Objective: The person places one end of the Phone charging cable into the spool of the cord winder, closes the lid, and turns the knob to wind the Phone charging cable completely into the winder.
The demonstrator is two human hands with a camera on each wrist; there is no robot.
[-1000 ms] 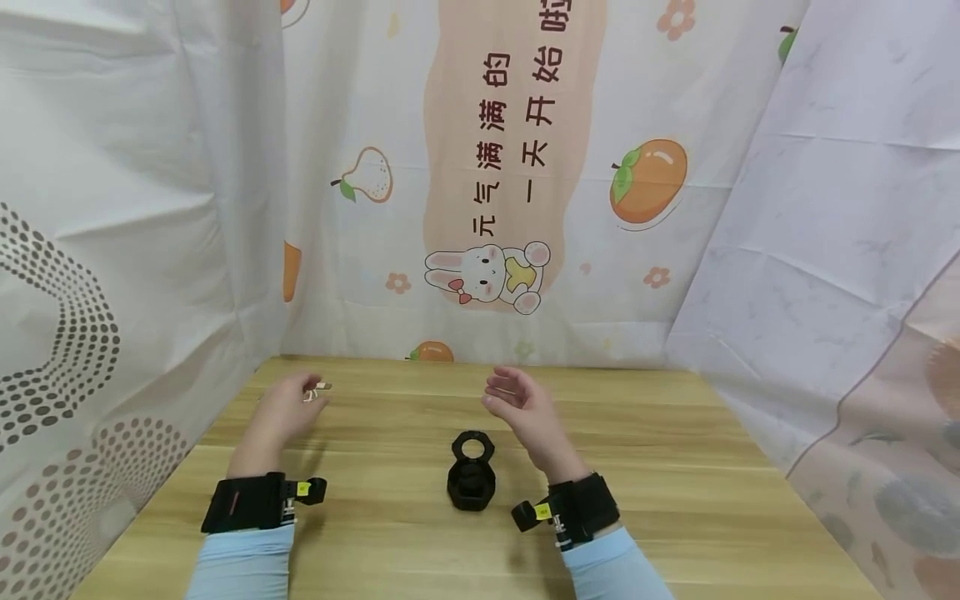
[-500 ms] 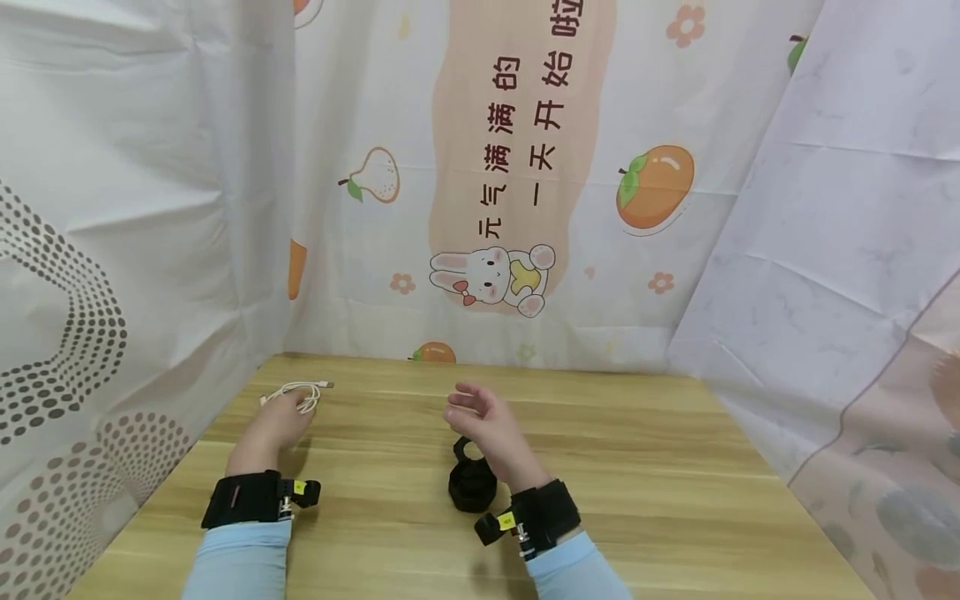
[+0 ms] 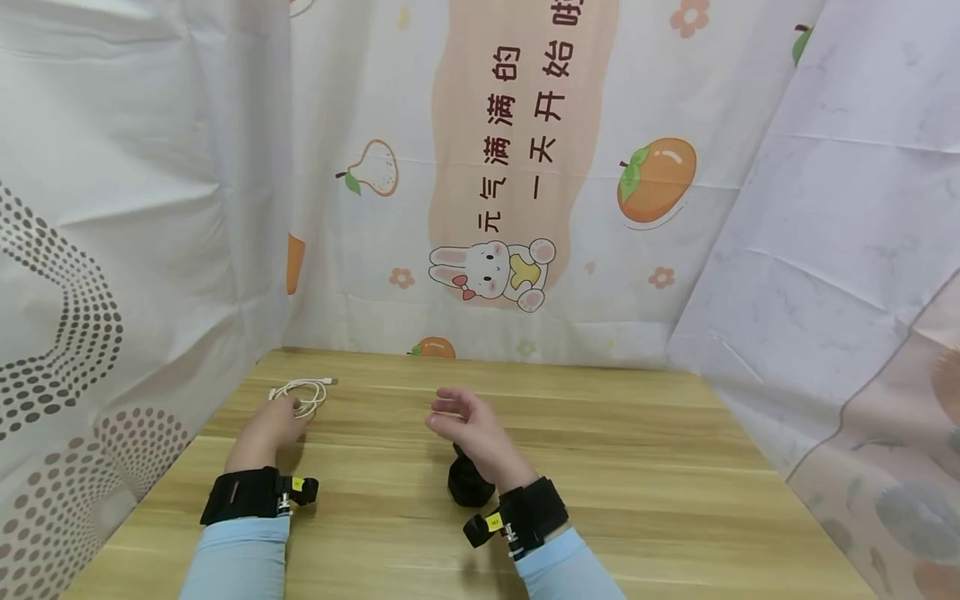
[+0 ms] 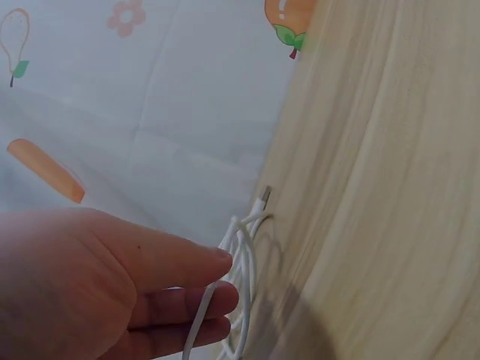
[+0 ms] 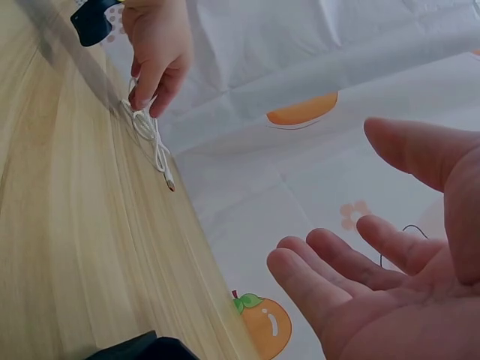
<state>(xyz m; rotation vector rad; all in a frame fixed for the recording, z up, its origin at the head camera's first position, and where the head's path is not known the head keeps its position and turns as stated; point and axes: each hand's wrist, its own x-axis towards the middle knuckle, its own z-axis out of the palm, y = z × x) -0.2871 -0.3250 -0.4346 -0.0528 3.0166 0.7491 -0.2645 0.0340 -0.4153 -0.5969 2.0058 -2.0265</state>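
At the back left of the table, my left hand (image 3: pixel 272 423) has its thumb and fingers curled around a strand of a white USB cable (image 4: pixel 249 262). In the left wrist view the strand runs across the fingers below the thumb tip. The coiled cable hangs close over the wood, its metal plug (image 4: pixel 266 193) pointing away. My right hand (image 3: pixel 474 432) is held above the table's middle, holding nothing, palm turned left with the fingers relaxed and the thumb apart. Below it sits a black octagonal object (image 3: pixel 469 483), whose ring-shaped upper part is mostly hidden by the hand.
A wood-grain table (image 3: pixel 637 467) spreads under both hands. Printed curtains (image 3: pixel 360 250) rise at its back edge and on both sides. Each wrist wears a black strap (image 3: pixel 242 495) with a small camera.
My right hand has moved left, covering the black object's ring part. My left hand has drawn back slightly, and the cable, mostly hidden behind it before, now shows its loops and plug.
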